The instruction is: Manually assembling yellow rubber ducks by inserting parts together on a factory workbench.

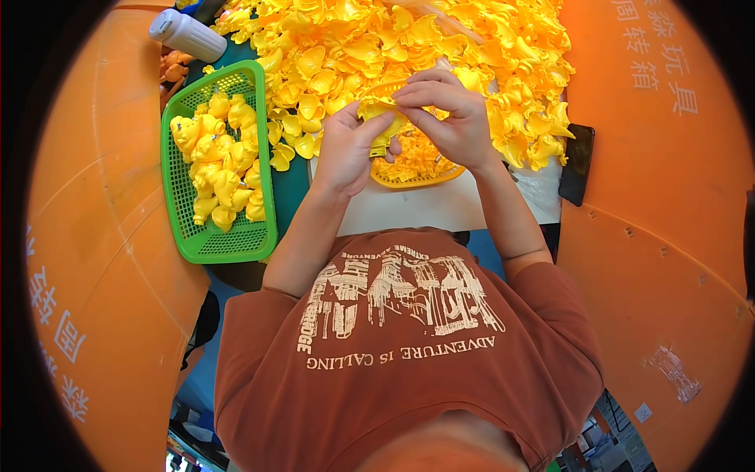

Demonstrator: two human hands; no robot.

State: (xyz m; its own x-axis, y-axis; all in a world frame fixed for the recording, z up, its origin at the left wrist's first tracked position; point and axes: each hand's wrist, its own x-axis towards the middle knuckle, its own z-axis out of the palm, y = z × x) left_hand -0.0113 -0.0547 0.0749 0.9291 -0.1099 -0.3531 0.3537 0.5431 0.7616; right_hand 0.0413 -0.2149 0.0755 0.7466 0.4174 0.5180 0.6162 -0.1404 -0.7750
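Note:
Close together over the table, both hands work on a yellow plastic shell piece [374, 108]. My left hand [344, 149] grips it between thumb and fingers, and my right hand [454, 118] pinches its upper right side with the fingertips. Part of the piece is hidden by the fingers. Just below the hands sits a yellow basket [417, 182] holding small yellow parts [425, 160]. A large heap of curved yellow plastic shells [362, 55] spreads beyond the hands. To the left, a green basket [230, 251] holds several yellow toy figures [228, 185].
A white bottle [189, 35] lies at the far left, beside some orange-brown pieces [173, 67]. At the right edge of the white table surface [393, 211] is a dark flat object [578, 164], perhaps a phone. Large orange bins [102, 173] stand on both sides.

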